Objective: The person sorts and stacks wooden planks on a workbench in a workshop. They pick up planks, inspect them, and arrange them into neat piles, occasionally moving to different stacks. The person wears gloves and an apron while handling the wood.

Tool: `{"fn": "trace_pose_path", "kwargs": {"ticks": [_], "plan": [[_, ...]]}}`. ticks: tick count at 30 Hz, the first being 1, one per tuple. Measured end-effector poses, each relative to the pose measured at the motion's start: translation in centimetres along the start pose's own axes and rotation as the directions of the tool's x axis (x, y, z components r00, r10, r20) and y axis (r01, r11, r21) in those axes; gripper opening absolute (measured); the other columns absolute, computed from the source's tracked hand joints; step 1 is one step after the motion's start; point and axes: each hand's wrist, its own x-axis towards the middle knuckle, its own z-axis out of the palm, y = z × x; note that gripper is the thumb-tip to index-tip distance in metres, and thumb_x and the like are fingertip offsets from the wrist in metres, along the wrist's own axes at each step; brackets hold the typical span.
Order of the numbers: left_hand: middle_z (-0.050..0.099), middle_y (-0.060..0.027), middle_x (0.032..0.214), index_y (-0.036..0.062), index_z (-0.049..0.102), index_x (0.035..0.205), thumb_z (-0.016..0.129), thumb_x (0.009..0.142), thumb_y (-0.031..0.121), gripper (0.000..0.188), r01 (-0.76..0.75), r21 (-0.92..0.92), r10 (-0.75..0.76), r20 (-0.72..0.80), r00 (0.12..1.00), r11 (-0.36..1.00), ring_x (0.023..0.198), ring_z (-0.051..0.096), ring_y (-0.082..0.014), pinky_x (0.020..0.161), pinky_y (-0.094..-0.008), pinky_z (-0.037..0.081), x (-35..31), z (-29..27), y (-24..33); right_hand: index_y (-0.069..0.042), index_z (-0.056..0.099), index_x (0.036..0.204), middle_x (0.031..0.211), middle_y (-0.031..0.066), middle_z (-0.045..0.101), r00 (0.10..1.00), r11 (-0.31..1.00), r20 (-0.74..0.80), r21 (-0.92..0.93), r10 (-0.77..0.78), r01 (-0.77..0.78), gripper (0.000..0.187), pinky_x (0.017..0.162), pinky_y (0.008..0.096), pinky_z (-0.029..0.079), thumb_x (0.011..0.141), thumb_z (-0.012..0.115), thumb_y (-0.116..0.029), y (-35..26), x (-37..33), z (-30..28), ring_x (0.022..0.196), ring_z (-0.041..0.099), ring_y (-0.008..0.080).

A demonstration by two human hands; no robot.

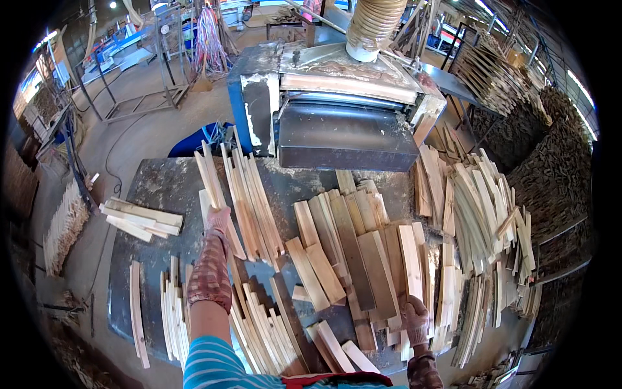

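Observation:
My left hand [218, 221], in a pale glove with a patterned sleeve above it, is closed round a wooden strip [204, 200] on the left half of a dark metal table [152, 188]. More long strips [249, 194] lie fanned just right of that hand. At the table's near right, my right hand [416, 316], also gloved, has its fingers curled at the lower end of a pale wooden slat [410, 262]. That slat rests on a wide heap of light and brown slats [353, 243]. The right fingertips are partly hidden.
A planer-like machine [350, 133] with a ribbed hose [376, 26] stands beyond the table. Short boards [142, 217] lie at the left edge, with strip rows [172, 314] nearer me. Curved stacks [476, 201] fill the right side. A blue container [197, 141] sits behind.

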Motion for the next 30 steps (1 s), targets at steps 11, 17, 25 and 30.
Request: {"fn": "trace_pose_path", "kwargs": {"ticks": [11,17,25,30], "plan": [[0.073,-0.0163,0.103,-0.0015,0.069,0.115,0.066,0.090,0.034,0.044,-0.086,0.101,0.060,0.238,0.969,0.991,0.098,0.069,-0.0299,0.085,-0.0407,0.053,1.0,2.9,-3.9,0.004,0.062,0.130,0.116,0.0126,0.071,0.979,0.958,-0.164,-0.275,-0.124,0.075,0.036,0.099,0.0290,0.050,0.098,0.063,-0.014,-1.0,2.0,-0.9,0.110,0.065,0.0193],[0.048,-0.0170,0.151,-0.0058,0.035,0.152,0.073,0.091,0.017,0.075,-0.062,0.184,0.053,0.053,0.997,0.981,0.134,0.050,-0.0275,0.112,-0.0335,0.039,-5.6,4.0,0.5,-0.010,0.040,0.152,0.152,0.0178,0.046,0.994,0.585,-0.106,-0.804,0.029,-0.103,0.081,0.109,0.0442,0.043,0.086,0.067,-0.050,-1.6,2.0,-3.3,0.134,0.049,0.0383],[0.053,-0.0130,0.147,0.0011,0.049,0.146,0.069,0.093,0.003,0.057,-0.165,-0.426,0.369,0.459,0.808,0.890,0.132,0.054,-0.0220,0.114,-0.0350,0.042,-20.2,4.2,3.7,-0.006,0.055,0.131,0.131,0.0225,0.057,0.994,0.692,-0.102,-0.720,-0.036,-0.048,0.063,0.103,0.0475,0.045,0.079,0.074,-0.037,-2.2,4.6,-0.8,0.125,0.054,0.0401],[0.059,-0.0138,0.137,0.0036,0.038,0.152,0.073,0.093,0.022,0.071,0.145,-0.239,0.155,0.888,0.433,0.960,0.125,0.057,-0.0246,0.104,-0.0380,0.050,-39.1,6.1,12.3,-0.013,0.059,0.132,0.106,0.0170,0.065,0.976,0.866,-0.032,-0.468,-0.217,0.177,0.062,0.081,0.0437,0.055,0.078,0.078,-0.036,-4.4,-0.8,3.2,0.097,0.065,0.0320]]}}
